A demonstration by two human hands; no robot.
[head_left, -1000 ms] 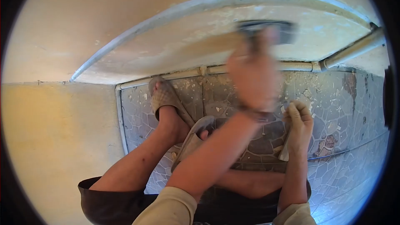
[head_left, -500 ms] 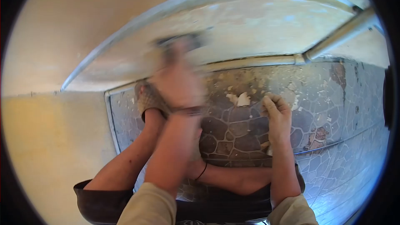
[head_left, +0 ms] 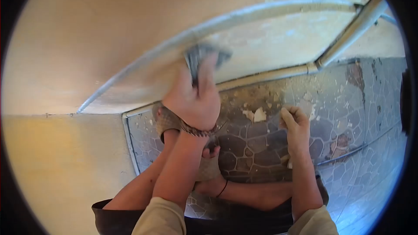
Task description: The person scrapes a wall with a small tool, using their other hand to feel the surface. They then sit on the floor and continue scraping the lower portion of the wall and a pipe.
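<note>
My left hand (head_left: 193,98), with a braided bracelet at its wrist, grips a grey scraper-like tool (head_left: 203,58). The tool's flat, blurred blade lies against the lower wall (head_left: 270,35), just below a curved pipe (head_left: 174,41). My right hand (head_left: 297,124) hangs over the stone-patterned floor with its fingers curled together; whatever they may hold is too small to make out. Left of that hand, pale flakes (head_left: 259,115) lie on the floor.
Another pipe (head_left: 270,74) runs along the foot of the wall and meets a thicker slanting pipe (head_left: 348,35). My sandalled feet (head_left: 167,122) are by the wall. Loose chips dot the stone-patterned floor (head_left: 257,148).
My left hand and the tool have shifted right along the wall and appear less blurred. My right hand sits slightly lower and further right, as the whole view has shifted.
</note>
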